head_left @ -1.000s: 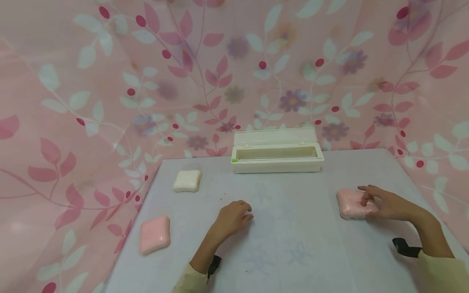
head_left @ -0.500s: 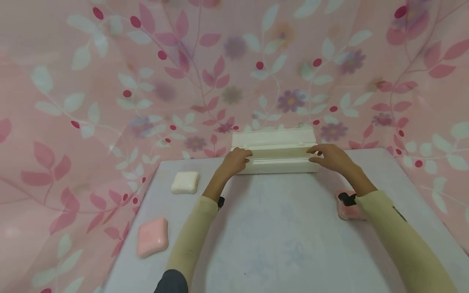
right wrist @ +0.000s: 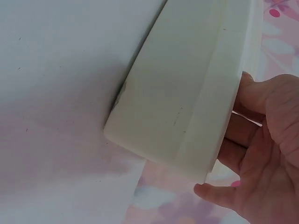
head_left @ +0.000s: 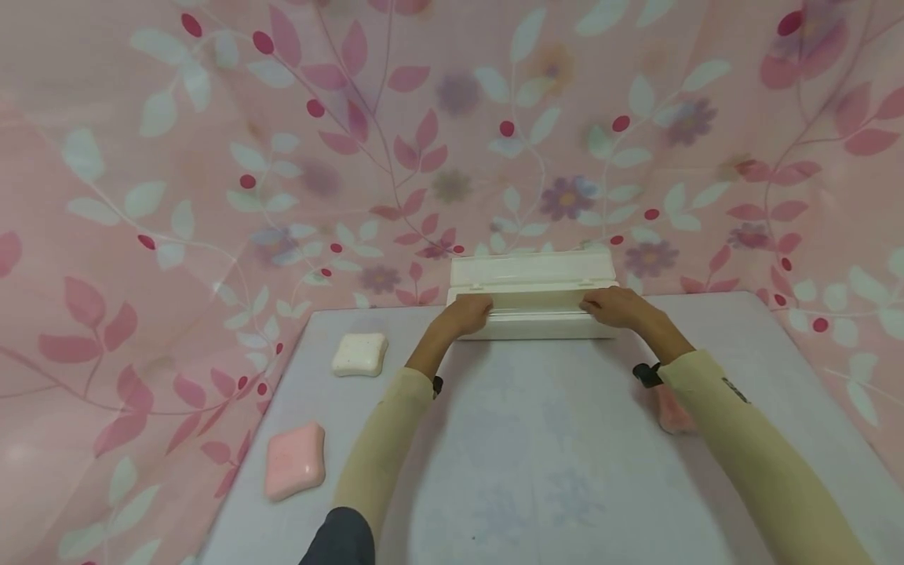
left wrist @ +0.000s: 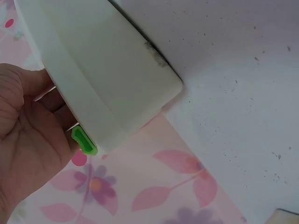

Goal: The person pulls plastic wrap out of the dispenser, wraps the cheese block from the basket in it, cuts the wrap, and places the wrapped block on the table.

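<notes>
A long white box [head_left: 537,328] stands at the far edge of the table, its hinged lid [head_left: 533,269] raised at the back. My left hand [head_left: 469,312] grips the box's left end, fingers curled over the rim into the opening. At the right end, my right hand [head_left: 613,306] holds the rim the same way, with its little finger sticking out past the corner in the right wrist view. A small green piece [left wrist: 84,140] sits on the rim near the left fingers. The fingertips inside the box are hidden.
A speckled white soap-like bar [head_left: 359,355] and a pink one [head_left: 295,461] lie on the left of the table. Another pink bar [head_left: 674,412] is partly hidden under the right forearm. A pink floral curtain [head_left: 395,157] hangs right behind the box.
The right hand has left the right pink bar and moved to the box's right end. The left hand has moved forward to the left end. Both hands now grip the rim.
</notes>
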A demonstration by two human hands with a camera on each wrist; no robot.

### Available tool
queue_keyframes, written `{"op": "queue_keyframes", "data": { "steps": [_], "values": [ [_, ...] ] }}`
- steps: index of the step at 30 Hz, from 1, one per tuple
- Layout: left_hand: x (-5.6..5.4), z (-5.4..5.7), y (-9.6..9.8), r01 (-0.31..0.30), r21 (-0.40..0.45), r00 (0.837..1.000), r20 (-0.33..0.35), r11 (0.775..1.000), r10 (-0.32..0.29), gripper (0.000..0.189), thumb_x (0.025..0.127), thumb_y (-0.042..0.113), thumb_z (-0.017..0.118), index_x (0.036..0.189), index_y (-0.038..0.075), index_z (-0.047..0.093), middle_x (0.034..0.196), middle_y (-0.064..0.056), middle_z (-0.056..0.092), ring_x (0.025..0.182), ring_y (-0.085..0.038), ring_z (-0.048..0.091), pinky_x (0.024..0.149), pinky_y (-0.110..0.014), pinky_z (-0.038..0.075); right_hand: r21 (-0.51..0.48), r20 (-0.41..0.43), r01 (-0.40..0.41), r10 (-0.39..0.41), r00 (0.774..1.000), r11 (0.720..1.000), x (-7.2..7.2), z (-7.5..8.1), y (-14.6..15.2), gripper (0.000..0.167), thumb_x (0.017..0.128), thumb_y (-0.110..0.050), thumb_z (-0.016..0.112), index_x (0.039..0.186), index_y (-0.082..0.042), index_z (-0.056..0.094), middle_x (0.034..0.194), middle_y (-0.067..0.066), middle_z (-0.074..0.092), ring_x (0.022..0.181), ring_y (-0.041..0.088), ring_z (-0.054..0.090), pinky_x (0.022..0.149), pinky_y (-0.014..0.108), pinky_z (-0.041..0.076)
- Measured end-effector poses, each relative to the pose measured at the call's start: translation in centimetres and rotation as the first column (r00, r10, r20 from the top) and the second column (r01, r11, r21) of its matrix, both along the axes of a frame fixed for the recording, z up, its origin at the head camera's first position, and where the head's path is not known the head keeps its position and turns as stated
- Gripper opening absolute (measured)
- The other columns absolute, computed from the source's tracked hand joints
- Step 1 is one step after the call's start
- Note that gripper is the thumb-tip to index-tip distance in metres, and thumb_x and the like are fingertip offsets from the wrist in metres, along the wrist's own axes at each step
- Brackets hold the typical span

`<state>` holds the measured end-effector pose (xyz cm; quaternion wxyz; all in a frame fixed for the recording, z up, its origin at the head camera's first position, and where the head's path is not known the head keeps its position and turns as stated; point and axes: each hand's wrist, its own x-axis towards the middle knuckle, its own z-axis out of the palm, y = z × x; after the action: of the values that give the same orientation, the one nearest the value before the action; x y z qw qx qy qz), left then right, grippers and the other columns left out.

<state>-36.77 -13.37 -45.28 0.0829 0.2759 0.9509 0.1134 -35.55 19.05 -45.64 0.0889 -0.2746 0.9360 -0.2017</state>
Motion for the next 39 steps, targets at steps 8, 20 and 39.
{"op": "queue_keyframes", "data": {
  "steps": [8,20,39],
  "values": [
    [-0.7,-0.2,0.1,-0.048,0.081,0.998,0.042,0.996,0.044,0.021,0.102,0.012,0.054,0.113,0.002,0.069,0.102,-0.007,0.068,0.095,-0.022,0.061,0.09,-0.036,0.047,-0.127,0.009,0.065,-0.064,0.998,0.99,-0.9,-0.4,-0.2,0.022,0.098,-0.012,0.061,0.108,0.004,0.071,0.098,0.013,0.071,0.08,0.026,0.065,0.078,0.05,0.051],
    [-1.1,-1.4,0.6,-0.113,0.132,0.991,-0.057,0.985,0.121,0.013,0.097,0.006,0.061,0.097,0.004,0.074,0.09,-0.004,0.068,0.081,-0.017,0.058,0.075,-0.032,0.048,-0.07,-0.108,0.198,-0.204,0.973,0.978,-0.8,-2.4,-0.6,0.018,0.101,-0.005,0.043,0.1,-0.001,0.06,0.093,0.012,0.065,0.082,0.027,0.057,0.082,0.056,0.039],
    [0.0,-1.4,0.7,-0.115,0.214,0.974,-0.17,0.97,0.153,0.019,0.098,0.021,0.063,0.106,0.006,0.07,0.096,-0.005,0.07,0.087,-0.018,0.065,0.075,-0.031,0.052,-0.284,-0.1,0.316,-0.356,0.929,0.905,-0.8,-2.7,-1.8,0.027,0.107,-0.017,0.033,0.112,0.005,0.048,0.091,0.018,0.06,0.071,0.028,0.054,0.066,0.045,0.044]
  ]
}}
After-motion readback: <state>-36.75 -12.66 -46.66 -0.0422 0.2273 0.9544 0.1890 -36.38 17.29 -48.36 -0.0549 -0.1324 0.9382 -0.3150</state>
